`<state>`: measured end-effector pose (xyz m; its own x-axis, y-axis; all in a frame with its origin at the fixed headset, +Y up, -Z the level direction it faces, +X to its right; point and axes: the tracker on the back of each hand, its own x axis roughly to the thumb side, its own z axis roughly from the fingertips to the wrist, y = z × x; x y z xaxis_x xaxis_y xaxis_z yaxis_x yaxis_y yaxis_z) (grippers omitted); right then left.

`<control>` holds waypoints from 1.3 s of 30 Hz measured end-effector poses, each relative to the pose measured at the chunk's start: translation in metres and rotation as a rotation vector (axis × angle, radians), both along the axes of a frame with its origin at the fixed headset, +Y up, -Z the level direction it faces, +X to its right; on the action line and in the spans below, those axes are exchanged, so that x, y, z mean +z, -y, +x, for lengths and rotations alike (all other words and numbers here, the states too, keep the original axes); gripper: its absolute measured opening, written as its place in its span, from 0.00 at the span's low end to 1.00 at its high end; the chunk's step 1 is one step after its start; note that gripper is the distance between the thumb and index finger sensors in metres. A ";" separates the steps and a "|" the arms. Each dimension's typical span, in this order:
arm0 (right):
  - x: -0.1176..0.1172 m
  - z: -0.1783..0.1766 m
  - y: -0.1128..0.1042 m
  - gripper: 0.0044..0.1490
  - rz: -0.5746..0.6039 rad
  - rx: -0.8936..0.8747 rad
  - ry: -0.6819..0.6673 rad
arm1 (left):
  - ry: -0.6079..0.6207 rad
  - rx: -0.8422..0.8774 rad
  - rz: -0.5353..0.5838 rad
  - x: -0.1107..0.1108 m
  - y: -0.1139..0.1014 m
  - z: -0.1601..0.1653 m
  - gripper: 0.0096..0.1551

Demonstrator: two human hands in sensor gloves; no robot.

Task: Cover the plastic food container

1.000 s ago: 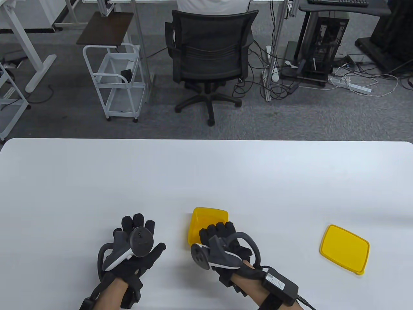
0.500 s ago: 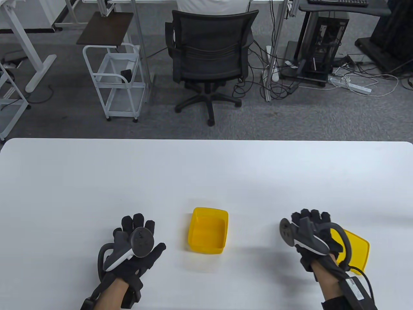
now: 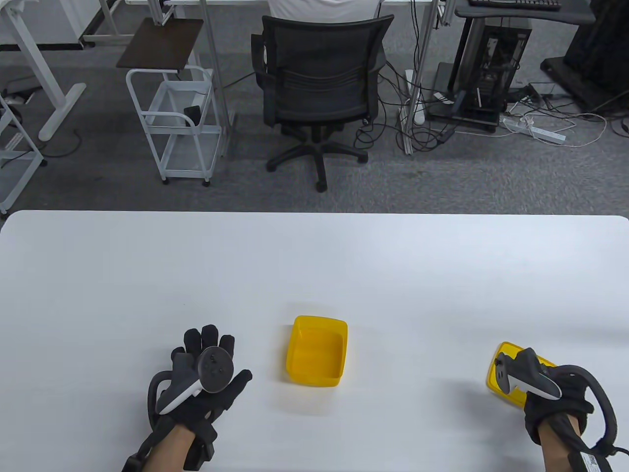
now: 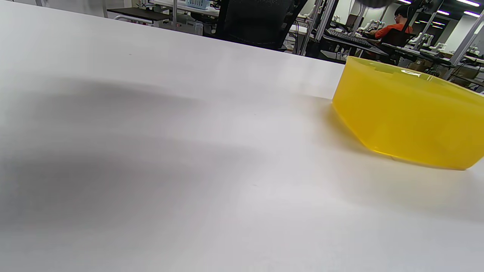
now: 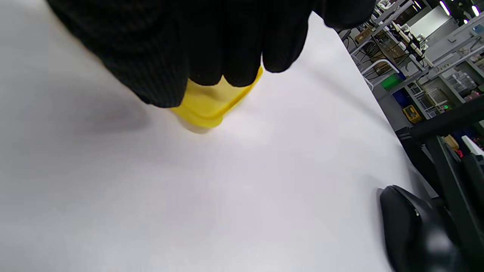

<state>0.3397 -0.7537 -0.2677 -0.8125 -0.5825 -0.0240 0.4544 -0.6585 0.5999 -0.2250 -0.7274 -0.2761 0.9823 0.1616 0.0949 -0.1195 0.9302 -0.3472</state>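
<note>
Moved off the open yellow plastic container (image 3: 317, 350) at table centre: right hand (image 3: 545, 388), now over the flat yellow plastic lid (image 3: 495, 381) at far right, fingers curled, grip impossible to tell. Left hand (image 3: 204, 381) flat, fingers spread, holding nothing.

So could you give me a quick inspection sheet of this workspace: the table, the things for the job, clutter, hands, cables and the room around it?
Surface: white table, flat and plain.
Job's things: open yellow container near the front middle, uncovered; yellow lid lies at the right, apart from it.
Clutter: nothing seen on the table.
Hands: left hand rests flat beside the container, touching nothing else. Right hand is over the lid, fingers on it; whether it grips it cannot be told.
Cables: a lead runs off the right wrist; loose cables and a power strip on the floor.
Surroundings: office chair, white cart, computer tower, grey carpet.
</note>
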 end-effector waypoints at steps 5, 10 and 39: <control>0.003 -0.004 0.019 0.36 -0.048 0.078 -0.037 | -0.005 0.005 -0.014 0.000 0.000 -0.002 0.49; 0.005 -0.006 0.030 0.33 -0.029 0.147 -0.127 | -0.009 0.029 -0.010 0.000 -0.003 -0.005 0.49; -0.015 -0.047 -0.047 0.25 0.626 -0.058 -0.202 | -0.002 0.044 0.021 -0.001 -0.005 -0.006 0.49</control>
